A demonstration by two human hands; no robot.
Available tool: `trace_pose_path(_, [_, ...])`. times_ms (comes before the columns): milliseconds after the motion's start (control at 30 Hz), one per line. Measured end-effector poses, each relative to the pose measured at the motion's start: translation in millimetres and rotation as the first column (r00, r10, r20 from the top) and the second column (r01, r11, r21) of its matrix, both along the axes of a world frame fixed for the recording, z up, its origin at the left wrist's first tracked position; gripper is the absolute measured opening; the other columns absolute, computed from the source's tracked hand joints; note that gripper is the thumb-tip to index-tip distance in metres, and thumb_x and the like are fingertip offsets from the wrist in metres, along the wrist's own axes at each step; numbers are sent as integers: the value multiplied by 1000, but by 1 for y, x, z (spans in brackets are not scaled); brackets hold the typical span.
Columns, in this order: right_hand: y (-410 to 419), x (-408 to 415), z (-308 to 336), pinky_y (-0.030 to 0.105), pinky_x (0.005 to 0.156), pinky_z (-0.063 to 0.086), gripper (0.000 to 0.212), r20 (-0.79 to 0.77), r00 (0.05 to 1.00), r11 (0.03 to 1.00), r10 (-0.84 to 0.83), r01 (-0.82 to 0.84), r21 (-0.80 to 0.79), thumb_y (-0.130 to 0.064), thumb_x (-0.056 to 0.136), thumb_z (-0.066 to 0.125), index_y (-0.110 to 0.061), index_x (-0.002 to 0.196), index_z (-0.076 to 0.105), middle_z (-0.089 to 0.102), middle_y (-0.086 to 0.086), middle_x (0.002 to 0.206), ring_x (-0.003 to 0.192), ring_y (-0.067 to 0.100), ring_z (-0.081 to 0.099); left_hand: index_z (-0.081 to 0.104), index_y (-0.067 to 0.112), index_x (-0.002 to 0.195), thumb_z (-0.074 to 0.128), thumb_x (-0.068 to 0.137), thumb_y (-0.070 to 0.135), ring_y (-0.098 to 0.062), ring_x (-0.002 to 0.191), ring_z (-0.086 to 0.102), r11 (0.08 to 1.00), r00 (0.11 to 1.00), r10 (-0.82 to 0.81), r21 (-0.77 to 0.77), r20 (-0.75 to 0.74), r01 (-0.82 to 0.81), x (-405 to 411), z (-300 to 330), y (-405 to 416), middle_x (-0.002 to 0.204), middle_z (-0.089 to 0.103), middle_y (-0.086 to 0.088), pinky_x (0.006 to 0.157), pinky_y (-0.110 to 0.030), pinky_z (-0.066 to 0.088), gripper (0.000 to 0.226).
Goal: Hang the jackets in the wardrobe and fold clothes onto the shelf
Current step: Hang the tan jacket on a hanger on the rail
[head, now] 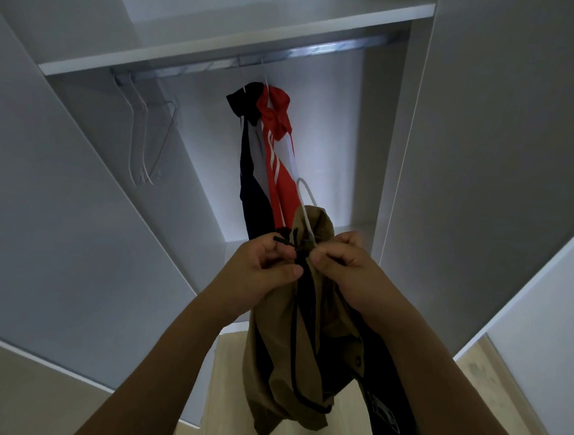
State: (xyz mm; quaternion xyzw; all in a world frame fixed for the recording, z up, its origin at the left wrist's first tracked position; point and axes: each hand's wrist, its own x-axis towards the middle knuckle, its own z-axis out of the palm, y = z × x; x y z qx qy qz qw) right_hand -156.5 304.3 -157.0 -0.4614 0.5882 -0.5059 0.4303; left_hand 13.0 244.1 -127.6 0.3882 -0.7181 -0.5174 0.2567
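A tan jacket (288, 354) with black trim and a black drawstring hangs between my hands on a white hanger (305, 201), whose hook sticks up above the collar. My left hand (261, 270) pinches the black drawstring at the collar. My right hand (347, 266) grips the collar and the hanger's neck from the other side. Behind them, a black jacket (250, 187) and a red jacket with white stripes (279, 162) hang from the metal rail (326, 48) of the open wardrobe.
Several empty white hangers (144, 137) hang at the rail's left end. A white shelf (224, 40) runs above the rail. Open wardrobe doors (57, 199) stand left and right. Light wood floor (228, 384) lies below.
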Motion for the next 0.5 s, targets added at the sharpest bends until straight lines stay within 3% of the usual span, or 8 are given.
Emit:
trace_pose_path(100, [-2, 2, -1, 10, 84, 46, 14, 73, 994, 996, -87, 87, 4, -17, 93, 62, -14, 84, 71, 41, -3, 110, 103, 9, 51, 66, 6, 102, 66, 88, 3, -10, 90, 68, 994, 997, -71, -82, 35, 73, -1, -3, 1, 94, 72, 4, 83, -24, 55, 14])
trace_pose_path(200, [-5, 1, 5, 14, 86, 44, 13, 47, 994, 995, -97, 97, 17, -18, 92, 63, -17, 81, 71, 42, -5, 110, 102, 8, 51, 66, 19, 99, 66, 91, 14, -11, 92, 65, 986, 1000, -18, -167, -1, 18, -4, -1, 2, 96, 69, 2, 88, -26, 54, 10])
trace_pose_path(267, [-6, 0, 8, 14, 84, 44, 13, 52, 994, 995, -100, 99, 27, -19, 92, 64, -16, 82, 72, 42, -7, 108, 100, 7, 51, 67, 21, 98, 64, 87, 22, -9, 91, 64, 973, 1000, -6, -232, -13, 2, -4, 0, 0, 94, 68, 4, 86, -22, 54, 11])
trace_pose_path(367, [-6, 1, 7, 20, 92, 46, 12, 78, 990, 992, -120, 116, 53, -21, 92, 64, -13, 90, 73, 43, -10, 108, 101, 10, 53, 67, 23, 97, 66, 91, 17, -1, 89, 62, 943, 997, -1, -331, 75, 25, -5, -1, -2, 91, 66, 14, 80, -12, 50, 9])
trace_pose_path(433, [-6, 2, 5, 22, 94, 46, 12, 70, 990, 990, -126, 121, 66, -23, 92, 64, -14, 92, 73, 44, -9, 109, 102, 11, 53, 64, 28, 95, 65, 91, 18, 3, 91, 59, 911, 994, 35, -412, 105, 11, -6, -2, -1, 91, 63, 18, 79, -6, 45, 11])
trace_pose_path(500, [-6, 3, 6, 24, 95, 46, 11, 90, 987, 989, -133, 127, 75, -24, 92, 64, -17, 89, 73, 44, -7, 112, 103, 12, 54, 64, 26, 92, 63, 89, 25, 0, 91, 57, 837, 990, 89, -547, 110, -14, -7, -2, 1, 92, 62, 14, 80, -9, 45, 3])
